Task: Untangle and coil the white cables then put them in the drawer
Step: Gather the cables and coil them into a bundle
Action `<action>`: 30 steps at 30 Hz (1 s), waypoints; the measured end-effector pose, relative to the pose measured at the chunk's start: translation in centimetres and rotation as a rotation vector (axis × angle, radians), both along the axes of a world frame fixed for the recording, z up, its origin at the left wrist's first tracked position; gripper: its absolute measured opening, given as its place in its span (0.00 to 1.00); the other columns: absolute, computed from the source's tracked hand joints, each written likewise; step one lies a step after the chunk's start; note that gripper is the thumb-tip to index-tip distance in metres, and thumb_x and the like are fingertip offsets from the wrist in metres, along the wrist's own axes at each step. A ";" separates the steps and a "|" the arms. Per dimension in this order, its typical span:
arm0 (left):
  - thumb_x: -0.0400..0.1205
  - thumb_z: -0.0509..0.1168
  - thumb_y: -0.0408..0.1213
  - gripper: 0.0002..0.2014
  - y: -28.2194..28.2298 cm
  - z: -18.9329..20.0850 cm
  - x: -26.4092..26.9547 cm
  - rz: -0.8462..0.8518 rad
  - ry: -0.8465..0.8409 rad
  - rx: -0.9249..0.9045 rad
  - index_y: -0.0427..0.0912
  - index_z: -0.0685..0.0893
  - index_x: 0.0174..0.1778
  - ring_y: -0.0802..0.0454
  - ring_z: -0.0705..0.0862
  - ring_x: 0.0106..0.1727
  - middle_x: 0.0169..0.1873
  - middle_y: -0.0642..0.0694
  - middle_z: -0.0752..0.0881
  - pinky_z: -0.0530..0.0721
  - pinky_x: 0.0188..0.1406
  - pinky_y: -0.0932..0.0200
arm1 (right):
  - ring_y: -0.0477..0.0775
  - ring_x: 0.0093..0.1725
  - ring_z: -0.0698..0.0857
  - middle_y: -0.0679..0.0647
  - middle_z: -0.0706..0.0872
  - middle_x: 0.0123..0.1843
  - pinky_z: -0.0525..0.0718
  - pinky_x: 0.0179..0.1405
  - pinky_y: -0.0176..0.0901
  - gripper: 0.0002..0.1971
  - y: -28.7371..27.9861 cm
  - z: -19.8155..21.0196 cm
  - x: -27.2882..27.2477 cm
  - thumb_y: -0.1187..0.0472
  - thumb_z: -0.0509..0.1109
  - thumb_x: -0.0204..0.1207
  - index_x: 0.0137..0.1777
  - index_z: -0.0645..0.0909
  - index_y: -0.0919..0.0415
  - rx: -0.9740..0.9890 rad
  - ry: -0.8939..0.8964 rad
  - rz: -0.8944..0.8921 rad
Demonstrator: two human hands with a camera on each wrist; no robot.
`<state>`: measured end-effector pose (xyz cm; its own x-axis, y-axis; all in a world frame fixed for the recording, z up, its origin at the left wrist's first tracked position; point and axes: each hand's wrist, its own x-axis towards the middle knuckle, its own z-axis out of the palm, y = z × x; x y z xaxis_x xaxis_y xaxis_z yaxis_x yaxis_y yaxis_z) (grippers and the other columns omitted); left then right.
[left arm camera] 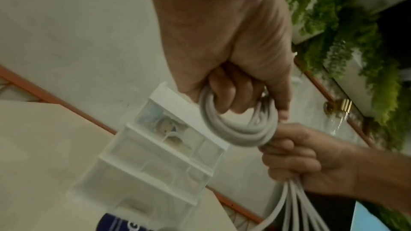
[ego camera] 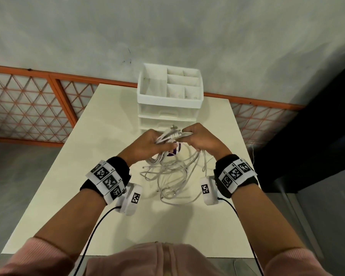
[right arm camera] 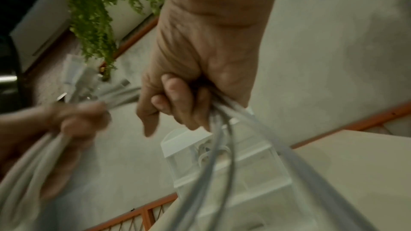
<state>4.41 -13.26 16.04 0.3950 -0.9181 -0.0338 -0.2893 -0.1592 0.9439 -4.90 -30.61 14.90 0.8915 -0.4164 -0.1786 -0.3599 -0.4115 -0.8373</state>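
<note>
Both hands up over table (ego camera: 58, 196), mid-scene. Left hand (ego camera: 147, 145) curled round coiled loops of white cables (ego camera: 173, 170); right hand (ego camera: 201, 139) fisted on same bundle just beside it. Rest of cables hanging down in loose tangle on table, near side of drawer unit (ego camera: 169, 100). Drawer unit at far edge, drawers closed. Purple item (ego camera: 175, 150) under hands, unclear.
</note>
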 end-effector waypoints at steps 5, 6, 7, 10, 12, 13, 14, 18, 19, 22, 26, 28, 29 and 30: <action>0.81 0.67 0.36 0.14 -0.2 2.0 0.7 0.239 0.053 -0.277 0.32 0.82 0.31 0.63 0.70 0.16 0.14 0.57 0.77 0.68 0.22 0.74 | 0.53 0.27 0.85 0.47 0.74 0.14 0.76 0.31 0.38 0.20 0.2 -2.0 -1.2 0.57 0.75 0.74 0.23 0.75 0.61 0.191 -0.074 0.050; 0.81 0.66 0.35 0.13 -0.3 2.5 0.9 0.281 0.063 -0.325 0.35 0.82 0.31 0.64 0.69 0.15 0.13 0.58 0.77 0.67 0.21 0.76 | 0.55 0.33 0.88 0.48 0.75 0.15 0.79 0.37 0.37 0.21 0.1 -2.7 -1.5 0.55 0.74 0.75 0.23 0.75 0.61 0.207 -0.054 0.065; 0.81 0.65 0.35 0.13 -0.4 2.7 1.1 0.322 0.074 -0.372 0.38 0.82 0.30 0.65 0.69 0.15 0.13 0.59 0.77 0.67 0.20 0.77 | 0.56 0.38 0.90 0.50 0.77 0.17 0.81 0.46 0.37 0.21 0.1 -3.3 -1.8 0.54 0.73 0.75 0.23 0.75 0.61 0.231 -0.034 0.082; 0.82 0.65 0.37 0.14 -0.3 2.7 2.2 0.458 0.127 -0.452 0.40 0.81 0.30 0.63 0.67 0.15 0.12 0.58 0.75 0.65 0.19 0.73 | 0.61 0.48 0.91 0.52 0.83 0.23 0.75 0.70 0.53 0.22 -0.7 -4.7 -2.6 0.51 0.72 0.75 0.21 0.74 0.56 0.296 -0.007 0.108; 0.82 0.66 0.39 0.14 -0.1 1.8 3.2 0.545 0.138 -0.439 0.41 0.80 0.30 0.63 0.68 0.16 0.12 0.57 0.74 0.66 0.19 0.72 | 0.57 0.37 0.91 0.50 0.79 0.19 0.76 0.70 0.57 0.23 -1.5 -4.8 -3.0 0.49 0.72 0.75 0.20 0.75 0.55 0.264 -0.036 0.058; 0.82 0.66 0.40 0.14 0.1 1.0 3.8 0.577 0.128 -0.420 0.42 0.81 0.30 0.63 0.70 0.17 0.13 0.58 0.74 0.67 0.20 0.72 | 0.53 0.29 0.88 0.49 0.76 0.17 0.80 0.66 0.59 0.23 -2.0 -4.5 -3.1 0.50 0.72 0.75 0.20 0.75 0.54 0.248 -0.061 0.015; 0.82 0.66 0.41 0.14 0.2 0.4 4.2 0.613 0.121 -0.391 0.43 0.81 0.29 0.64 0.71 0.17 0.13 0.58 0.75 0.68 0.20 0.73 | 0.49 0.21 0.82 0.49 0.73 0.16 0.85 0.59 0.59 0.22 -2.4 -3.9 -3.1 0.51 0.72 0.76 0.20 0.75 0.53 0.234 -0.079 -0.024; 0.81 0.67 0.42 0.15 1.1 -3.5 6.1 0.765 0.102 -0.220 0.45 0.81 0.27 0.65 0.74 0.17 0.12 0.58 0.77 0.69 0.21 0.73 | 0.42 0.17 0.65 0.43 0.65 0.17 0.88 0.34 0.44 0.14 -3.5 0.9 -3.3 0.54 0.65 0.81 0.36 0.80 0.60 0.106 -0.072 -0.002; 0.80 0.68 0.41 0.15 1.3 -4.6 6.6 0.777 0.095 -0.153 0.45 0.81 0.26 0.64 0.75 0.17 0.12 0.58 0.78 0.71 0.23 0.71 | 0.41 0.19 0.66 0.41 0.65 0.18 0.88 0.34 0.40 0.14 -3.6 2.0 -3.3 0.54 0.63 0.82 0.42 0.82 0.63 0.075 -0.063 0.030; 0.74 0.75 0.41 0.13 1.5 -6.3 7.1 0.702 0.001 0.122 0.39 0.82 0.28 0.55 0.76 0.23 0.19 0.48 0.79 0.71 0.29 0.61 | 0.41 0.20 0.67 0.45 0.64 0.25 0.79 0.26 0.36 0.17 -4.2 4.0 -3.2 0.53 0.59 0.84 0.53 0.83 0.67 -0.005 -0.075 0.021; 0.66 0.81 0.43 0.22 1.1 -5.1 5.4 0.609 -0.208 0.115 0.36 0.80 0.46 0.53 0.76 0.29 0.27 0.49 0.78 0.71 0.31 0.62 | 0.40 0.24 0.71 0.44 0.75 0.28 0.71 0.31 0.35 0.21 -3.4 4.6 -2.1 0.48 0.58 0.84 0.46 0.86 0.62 -0.306 -0.011 -0.025; 0.67 0.80 0.40 0.21 0.6 -2.9 3.7 0.450 -0.126 -0.104 0.46 0.80 0.52 0.65 0.81 0.34 0.32 0.58 0.83 0.75 0.36 0.71 | 0.39 0.28 0.74 0.42 0.76 0.27 0.70 0.30 0.26 0.24 -2.6 4.7 -1.6 0.47 0.55 0.85 0.44 0.88 0.63 -0.381 0.074 0.001; 0.67 0.80 0.39 0.25 0.1 -2.2 3.2 0.333 -0.056 -0.183 0.50 0.81 0.59 0.68 0.84 0.43 0.42 0.59 0.87 0.78 0.46 0.72 | 0.41 0.27 0.73 0.44 0.75 0.26 0.69 0.26 0.25 0.27 -2.0 4.7 -1.2 0.47 0.53 0.85 0.45 0.88 0.64 -0.364 0.122 0.020; 0.68 0.79 0.37 0.30 -0.4 -1.5 2.5 0.222 -0.005 -0.227 0.53 0.79 0.65 0.69 0.84 0.51 0.52 0.59 0.87 0.79 0.54 0.70 | 0.43 0.25 0.71 0.47 0.73 0.26 0.67 0.21 0.26 0.28 -1.4 4.6 -0.8 0.47 0.52 0.85 0.44 0.88 0.66 -0.327 0.161 0.044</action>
